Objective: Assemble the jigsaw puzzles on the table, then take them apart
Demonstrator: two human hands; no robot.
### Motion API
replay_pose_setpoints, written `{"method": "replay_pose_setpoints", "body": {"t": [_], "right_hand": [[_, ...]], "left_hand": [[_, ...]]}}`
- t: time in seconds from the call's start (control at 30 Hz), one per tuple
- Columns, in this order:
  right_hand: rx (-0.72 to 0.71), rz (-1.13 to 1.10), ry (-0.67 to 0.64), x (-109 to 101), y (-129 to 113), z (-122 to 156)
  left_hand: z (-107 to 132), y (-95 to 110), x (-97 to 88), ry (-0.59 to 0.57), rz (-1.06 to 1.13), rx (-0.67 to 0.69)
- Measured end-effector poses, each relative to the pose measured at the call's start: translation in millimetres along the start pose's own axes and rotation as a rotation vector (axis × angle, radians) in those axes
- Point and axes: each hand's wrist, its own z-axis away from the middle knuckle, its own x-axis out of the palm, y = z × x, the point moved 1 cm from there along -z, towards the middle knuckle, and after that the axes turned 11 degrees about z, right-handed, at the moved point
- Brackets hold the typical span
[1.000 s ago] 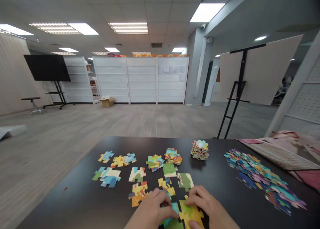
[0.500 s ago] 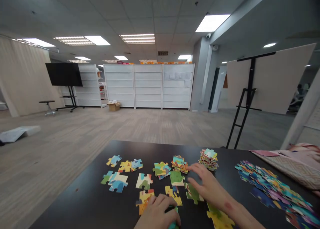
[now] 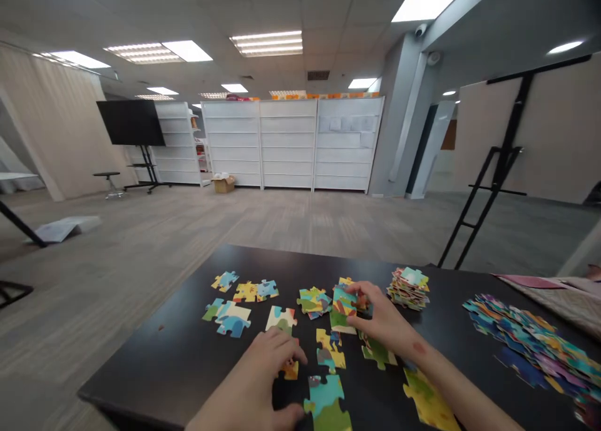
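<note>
Colourful jigsaw pieces lie spread on a black table (image 3: pixel 178 331). My right hand (image 3: pixel 382 321) reaches to the middle of the table and pinches a blue and green puzzle piece (image 3: pixel 342 306) lifted off a small pile (image 3: pixel 350 293). My left hand (image 3: pixel 263 371) lies fingers down near the front edge, covering an orange piece (image 3: pixel 290 369), with a teal and green piece (image 3: pixel 326 403) just right of its thumb. A yellow-green piece (image 3: pixel 427 403) lies under my right forearm.
A neat stack of pieces (image 3: pixel 408 287) stands behind my right hand. A large heap of pieces (image 3: pixel 530 340) and patterned cloth (image 3: pixel 554 290) lie at the right. Loose pieces (image 3: pixel 230 315) sit at the left. Beyond are a black easel (image 3: pixel 488 186), white shelves (image 3: pixel 291 143) and a screen (image 3: pixel 131 123).
My right hand has left the pieces near the front edge, reached forward to the small pile and picked up a piece. My left hand stayed low and shifted slightly left. The view turned left.
</note>
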Motion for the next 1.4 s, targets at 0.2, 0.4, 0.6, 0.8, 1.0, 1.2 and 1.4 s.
{"method": "replay_pose_setpoints", "body": {"t": [0.2, 0.4, 0.6, 0.8, 1.0, 1.2, 1.4], "right_hand": [[-0.306, -0.229, -0.35, 9.5, -63.3, 33.4], [-0.389, -0.204, -0.486, 20.8, -82.5, 45.3], [-0.439, -0.085, -0.469, 13.6, -74.6, 43.7], [-0.392, -0.071, -0.48, 14.5, -74.2, 43.1], [-0.395, -0.121, -0.414, 19.9, -68.1, 45.0], [-0.438, -0.079, -0.412, 24.4, -67.9, 46.9], [-0.446, -0.052, -0.446, 17.9, -72.7, 45.6]], "left_hand": [[6.4, 4.8, -6.5, 0.036, 0.122, -0.063], [4.2, 11.8, 6.2, -0.052, -0.006, -0.09], [8.6, 10.8, -6.2, -0.134, -0.158, -0.101], [7.5, 2.1, 2.1, -0.147, -0.138, -0.097], [5.8, 0.6, 4.3, -0.154, -0.025, -0.08], [2.0, 8.0, 5.4, -0.144, 0.006, -0.048], [1.8, 9.7, 7.5, -0.145, 0.014, -0.016]]}}
